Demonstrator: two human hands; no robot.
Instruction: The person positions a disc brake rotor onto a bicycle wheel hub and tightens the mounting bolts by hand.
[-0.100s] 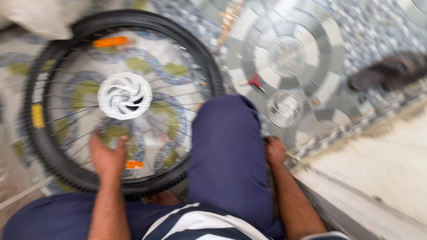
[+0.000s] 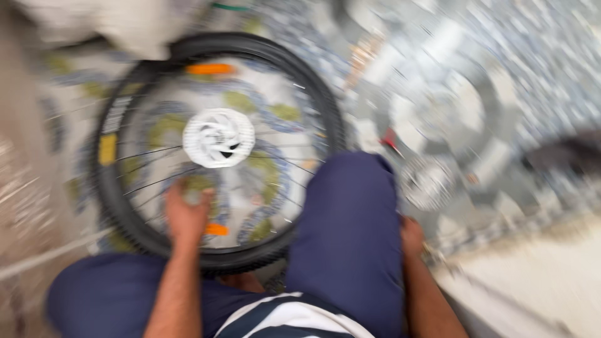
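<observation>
While the left hand [image 2: 186, 216] lies spread on the bicycle wheel [image 2: 216, 147], the right hand's [image 2: 411, 236] pose is blurred.

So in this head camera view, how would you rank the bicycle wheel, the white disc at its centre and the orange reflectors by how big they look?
1. Bicycle wheel, by far the largest.
2. White disc at its centre.
3. The two orange reflectors, top and bottom, smallest; the top one looks slightly longer, but blur makes that unsure.

head-worn view, looking steeply down, close over lap, motion-blurred
</observation>
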